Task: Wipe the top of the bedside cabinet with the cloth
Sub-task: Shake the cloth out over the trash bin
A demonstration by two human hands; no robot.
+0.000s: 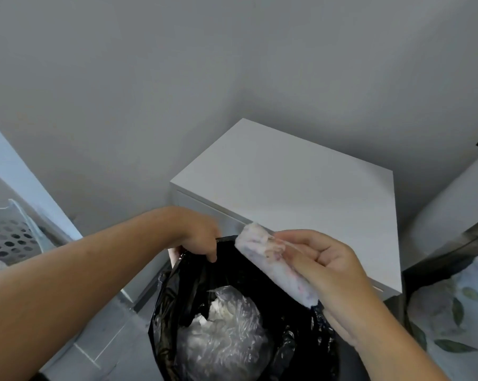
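Observation:
The white bedside cabinet (292, 185) stands in the corner, its flat top bare. My right hand (328, 265) grips a folded white cloth (265, 259) with faint coloured specks, holding it at the cabinet's front edge and over an open black rubbish bag (260, 273). My left hand (202, 235) pinches the bag's rim on the left side and holds it open. Inside the bag lies crumpled clear plastic and white paper (227, 328).
A grey perforated laundry basket (10, 235) sits at the far left. Bedding with a leaf print (452, 312) lies at the right, beside the cabinet. Grey walls meet behind the cabinet. A pale tiled floor (103, 334) shows under my left arm.

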